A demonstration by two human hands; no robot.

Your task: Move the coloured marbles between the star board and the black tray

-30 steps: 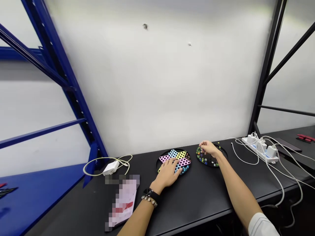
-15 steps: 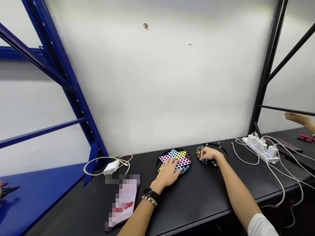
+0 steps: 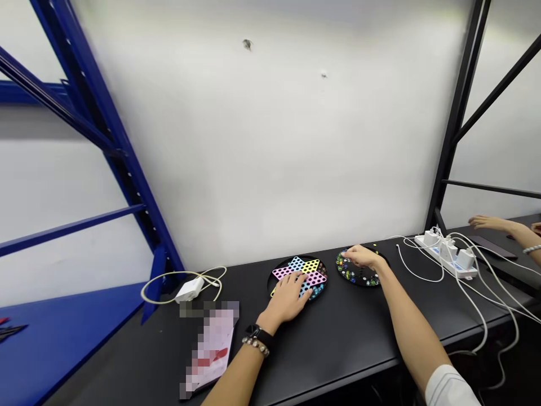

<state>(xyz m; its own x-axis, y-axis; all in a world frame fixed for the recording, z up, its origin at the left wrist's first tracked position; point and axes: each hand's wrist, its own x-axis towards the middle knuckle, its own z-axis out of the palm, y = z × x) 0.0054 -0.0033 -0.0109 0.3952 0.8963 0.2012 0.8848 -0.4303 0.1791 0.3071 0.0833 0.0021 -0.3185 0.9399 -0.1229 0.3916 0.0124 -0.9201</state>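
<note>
My left hand [image 3: 288, 299] lies flat on a star-shaped Chinese checkers board [image 3: 313, 277], its fingers spread over the pink, blue and yellow points. Blue marbles [image 3: 318, 290] sit in holes just past my fingertips. To the right, my right hand [image 3: 363, 257] hovers with curled fingers over a round black tray [image 3: 367, 277] holding several coloured glass marbles [image 3: 349, 275]. The hand hides the tray's middle, and I cannot tell whether its fingers hold a marble.
A white power strip [image 3: 446, 254] with plugs and tangled white cables lies right of the tray on the black table [image 3: 338, 344]. A white charger [image 3: 190, 290] and a blurred paper [image 3: 213, 344] lie left. A co-worker's hand [image 3: 486, 223] reaches in at far right.
My right hand has shifted slightly left and further over the marble tray. The co-worker's hand has dropped lower at the right edge. My left hand has not moved.
</note>
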